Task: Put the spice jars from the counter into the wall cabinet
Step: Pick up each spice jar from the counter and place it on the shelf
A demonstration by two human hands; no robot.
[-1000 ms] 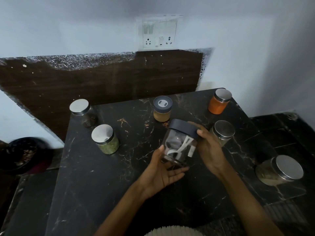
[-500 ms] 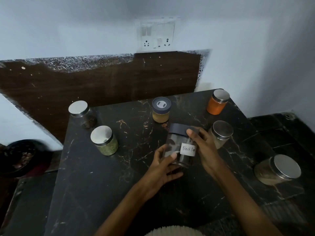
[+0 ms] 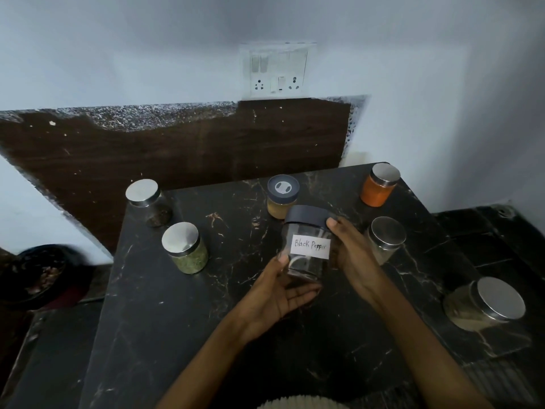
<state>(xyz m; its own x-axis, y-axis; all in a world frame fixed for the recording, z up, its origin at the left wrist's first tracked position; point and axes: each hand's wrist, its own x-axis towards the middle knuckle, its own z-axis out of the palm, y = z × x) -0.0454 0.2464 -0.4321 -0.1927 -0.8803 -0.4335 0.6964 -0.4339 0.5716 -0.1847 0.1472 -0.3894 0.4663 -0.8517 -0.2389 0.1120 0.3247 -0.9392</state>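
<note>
A clear jar with a dark lid and a white label reading "Black Pepper" (image 3: 308, 246) is held above the black marble counter (image 3: 182, 314). My left hand (image 3: 277, 293) cups it from below, thumb on its side. My right hand (image 3: 354, 255) grips its right side, thumb at the lid. On the counter stand several more jars: a green-filled one (image 3: 185, 247), a dark-filled one (image 3: 149, 203), a yellow one with a dark lid (image 3: 282, 196), an orange one (image 3: 379, 184), a steel-lidded one (image 3: 385, 239) and a tilted one (image 3: 486, 302). No wall cabinet is in view.
A dark wooden backsplash (image 3: 177, 154) rises behind the counter, with a switch and socket plate (image 3: 277, 72) on the white wall above. A dark bowl (image 3: 38, 273) sits low at the left. Black floor tiles (image 3: 501, 240) lie to the right.
The jar has been turned in my hands so its label now faces me, and it has come upright. Both hands stayed on it.
</note>
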